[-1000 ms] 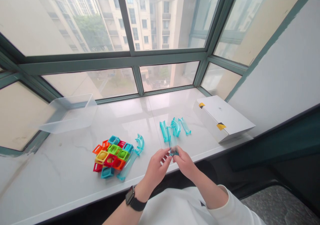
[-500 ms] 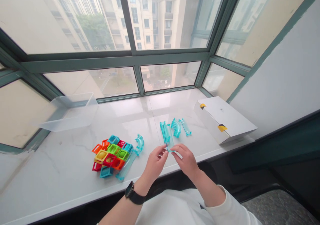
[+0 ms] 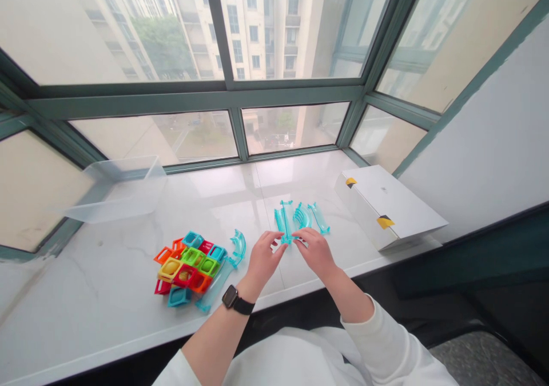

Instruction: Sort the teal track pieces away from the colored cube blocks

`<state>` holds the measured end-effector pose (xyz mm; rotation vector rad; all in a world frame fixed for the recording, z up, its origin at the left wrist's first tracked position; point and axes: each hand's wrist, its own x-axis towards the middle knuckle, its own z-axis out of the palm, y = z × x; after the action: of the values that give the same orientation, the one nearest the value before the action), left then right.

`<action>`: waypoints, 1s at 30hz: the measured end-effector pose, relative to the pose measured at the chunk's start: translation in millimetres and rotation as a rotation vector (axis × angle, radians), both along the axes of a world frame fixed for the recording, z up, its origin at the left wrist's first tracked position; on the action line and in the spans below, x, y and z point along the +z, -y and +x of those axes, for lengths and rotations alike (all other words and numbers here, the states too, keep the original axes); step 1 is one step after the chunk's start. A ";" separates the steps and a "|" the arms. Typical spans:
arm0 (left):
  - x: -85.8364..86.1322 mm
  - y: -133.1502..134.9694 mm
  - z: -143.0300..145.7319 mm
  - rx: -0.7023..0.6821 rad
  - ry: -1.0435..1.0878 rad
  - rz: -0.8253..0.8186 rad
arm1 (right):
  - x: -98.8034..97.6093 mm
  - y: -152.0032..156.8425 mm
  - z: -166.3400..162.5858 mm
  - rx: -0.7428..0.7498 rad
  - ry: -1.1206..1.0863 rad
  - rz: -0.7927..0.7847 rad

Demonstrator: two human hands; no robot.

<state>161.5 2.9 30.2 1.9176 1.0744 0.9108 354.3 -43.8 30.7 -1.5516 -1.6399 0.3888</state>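
Between my two hands is a clear teal track piece [image 3: 287, 217], a straight channel pointing away from me. My left hand [image 3: 265, 256] pinches its near end from the left, fingers closed. From the right, my right hand [image 3: 314, 252] grips the same end between thumb and fingers. Just beyond, more teal pieces lie on the white counter: a straight one partly covered on the left, a curved track piece [image 3: 303, 215], and another straight track piece [image 3: 318, 218] at the right.
A pile of coloured block frames [image 3: 191, 266] stands to the left, with a long teal track [image 3: 217, 287] and a curved teal piece [image 3: 238, 247] beside it. A clear plastic bin [image 3: 120, 206] sits back left. A white box [image 3: 388, 206] stands at right on the counter [image 3: 107, 294].
Both hands have moved forward, away from the counter's front edge, carrying the track piece nearer the other teal pieces. The view has shifted slightly.
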 end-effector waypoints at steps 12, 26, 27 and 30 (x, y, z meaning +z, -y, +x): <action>-18.7 -21.7 10.3 0.041 -0.164 0.135 | -15.6 -22.3 -2.3 0.001 0.103 -0.086; -31.5 -29.0 12.2 0.075 -0.252 0.144 | -24.1 -32.3 -6.5 -0.062 0.280 -0.157; -32.2 -29.2 12.3 0.076 -0.253 0.145 | -24.4 -32.5 -6.3 -0.060 0.281 -0.157; -34.3 -29.2 12.5 0.076 -0.256 0.150 | -25.2 -32.3 -5.6 -0.056 0.275 -0.157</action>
<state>174.0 32.1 -4.1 2.1749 1.2648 0.8218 348.6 -11.5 5.5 -1.8306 -1.8042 0.2898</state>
